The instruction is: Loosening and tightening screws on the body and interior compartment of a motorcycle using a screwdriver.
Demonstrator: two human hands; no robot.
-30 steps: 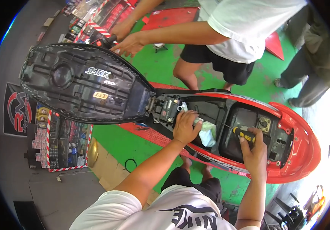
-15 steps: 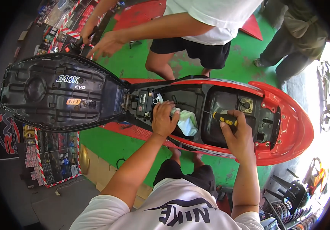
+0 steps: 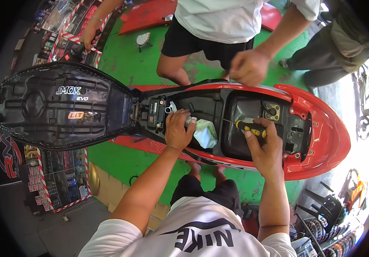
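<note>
From my station I log the right hand (image 3: pixel 266 146) wrapped round the screwdriver (image 3: pixel 247 126), right of frame centre; its long axis runs left, slightly up, toward the half-curled left hand (image 3: pixel 178 132) beside the cloth (image 3: pixel 206 133). Left hold: can't tell.

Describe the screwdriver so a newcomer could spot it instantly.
Start from the red scooter across the middle, its seat flipped open at picture left. Right of centre, over its black tank, is the person's right hand, gripping the screwdriver. Its yellow-and-black handle and thin shaft set it apart from the pale crumpled bundle near the left hand.
</note>
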